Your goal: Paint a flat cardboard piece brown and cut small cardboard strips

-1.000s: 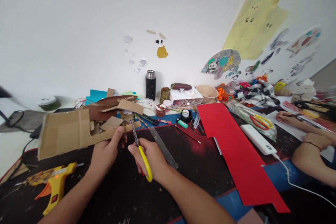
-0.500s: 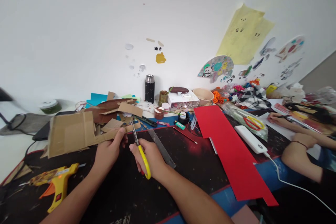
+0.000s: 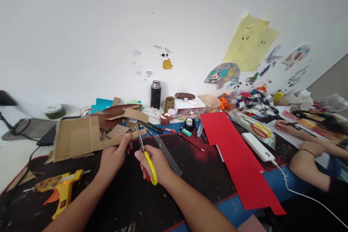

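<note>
My left hand (image 3: 115, 157) pinches the narrow strip of a piece of cardboard (image 3: 77, 139), whose wide part stretches off to the left. In my right hand (image 3: 157, 163) is a pair of scissors (image 3: 150, 168) with yellow and red handles. Its blades point up and away from me, slightly apart, beside the strip's right end. Whether they touch the cardboard I cannot tell. A metal ruler (image 3: 168, 155) lies just beyond my right hand. Left of my left forearm rests a yellow glue gun (image 3: 63, 188) on the dark mat.
Cardboard scraps (image 3: 118, 130) pile up behind my left hand. A black flask (image 3: 156, 95) stands by the wall. Red card (image 3: 239, 159) and a white power strip (image 3: 258, 146) with a cable lie to the right. Another person's arm (image 3: 310, 165) rests at far right, hand on paper.
The view has tilted up slightly and shifted, so the whole scene sits a little differently. Both hands keep nearly the same pose on the cardboard and scissors.
</note>
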### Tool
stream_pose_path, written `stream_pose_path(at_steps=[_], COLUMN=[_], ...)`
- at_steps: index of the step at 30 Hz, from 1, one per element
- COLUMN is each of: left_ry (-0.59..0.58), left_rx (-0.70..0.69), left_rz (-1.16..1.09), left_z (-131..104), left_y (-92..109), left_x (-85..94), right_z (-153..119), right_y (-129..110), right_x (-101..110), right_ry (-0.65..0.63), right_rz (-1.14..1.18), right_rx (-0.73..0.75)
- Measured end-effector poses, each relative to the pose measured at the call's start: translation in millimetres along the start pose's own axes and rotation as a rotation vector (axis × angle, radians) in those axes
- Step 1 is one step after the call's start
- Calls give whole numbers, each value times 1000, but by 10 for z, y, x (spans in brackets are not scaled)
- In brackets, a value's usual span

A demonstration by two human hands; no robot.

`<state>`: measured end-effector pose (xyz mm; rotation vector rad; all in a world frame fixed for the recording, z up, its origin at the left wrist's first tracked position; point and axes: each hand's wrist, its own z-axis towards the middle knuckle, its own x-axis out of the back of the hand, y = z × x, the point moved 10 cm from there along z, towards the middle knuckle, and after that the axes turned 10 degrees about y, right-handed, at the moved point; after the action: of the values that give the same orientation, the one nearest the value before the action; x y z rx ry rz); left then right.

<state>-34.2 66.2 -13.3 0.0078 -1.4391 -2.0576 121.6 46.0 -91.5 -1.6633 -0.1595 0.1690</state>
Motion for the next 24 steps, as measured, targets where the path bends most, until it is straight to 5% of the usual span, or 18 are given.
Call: stream_pose_path(at_steps=[24], left_ry=[33], left_rx=[71], left_rz=[-86], left_z=[-4], left_y=[-14], left_x=[75], right_z=[-66], right_y=[-67], right_x=[-38], right_ry=[-71], right_rz=[-2], right_rx=[58])
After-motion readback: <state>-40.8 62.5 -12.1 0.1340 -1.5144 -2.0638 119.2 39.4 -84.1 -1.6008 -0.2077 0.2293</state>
